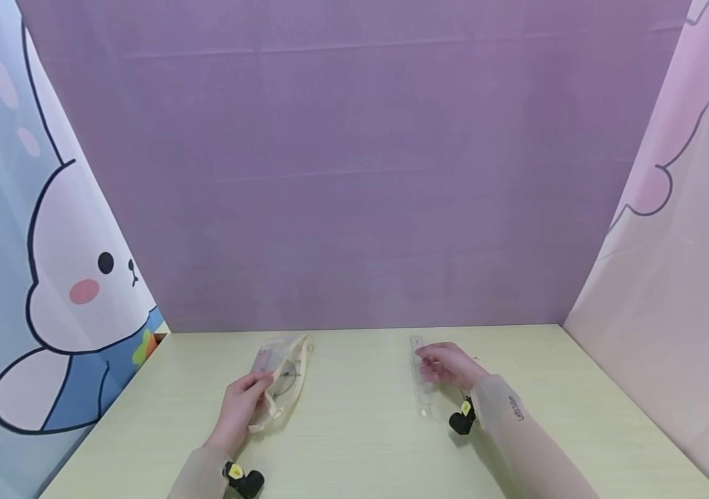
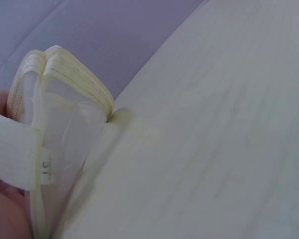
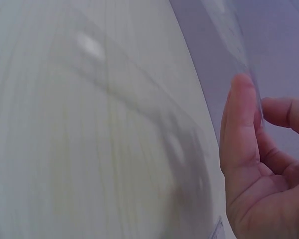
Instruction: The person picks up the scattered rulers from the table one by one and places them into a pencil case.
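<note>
Clear strip [image 1: 422, 400] pinched in right hand [image 1: 450, 365], see-through pouch [image 1: 284, 378] gripped in left hand [image 1: 243, 402].

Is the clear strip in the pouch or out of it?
Out: the clear strip is in the grip of the right hand, apart from the pouch that the left hand holds.

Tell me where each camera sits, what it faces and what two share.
Head: worn on the head, facing forward and down at the tabletop; left hand, right hand and sleeves show.
Left wrist: worn there, facing the see-through pouch; part of the left hand shows at the edge.
Right wrist: worn there, facing the clear ruler; the right hand shows.
Head and left wrist share the pouch.
</note>
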Available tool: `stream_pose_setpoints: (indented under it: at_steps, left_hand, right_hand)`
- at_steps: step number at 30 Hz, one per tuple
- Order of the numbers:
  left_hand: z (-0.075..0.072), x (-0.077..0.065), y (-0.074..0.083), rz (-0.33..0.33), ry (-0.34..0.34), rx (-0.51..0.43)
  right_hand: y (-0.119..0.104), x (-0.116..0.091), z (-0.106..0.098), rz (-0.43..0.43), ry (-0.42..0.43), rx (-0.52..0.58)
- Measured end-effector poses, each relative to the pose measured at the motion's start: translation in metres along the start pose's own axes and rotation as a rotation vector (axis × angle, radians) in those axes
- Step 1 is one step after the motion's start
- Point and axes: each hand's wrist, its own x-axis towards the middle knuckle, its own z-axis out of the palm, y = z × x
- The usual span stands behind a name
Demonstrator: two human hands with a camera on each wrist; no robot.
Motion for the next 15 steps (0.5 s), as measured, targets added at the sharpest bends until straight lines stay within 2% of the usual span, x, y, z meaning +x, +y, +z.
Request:
stream_pose_setpoints:
  at_steps: [15]
  left_hand:
    - [-0.0006,-0.0001,-0.0005,0.014,-0.01,-0.017]
  right_hand:
    - [-0.0014,0.0072,0.0098,0.033,0.038,0.02]
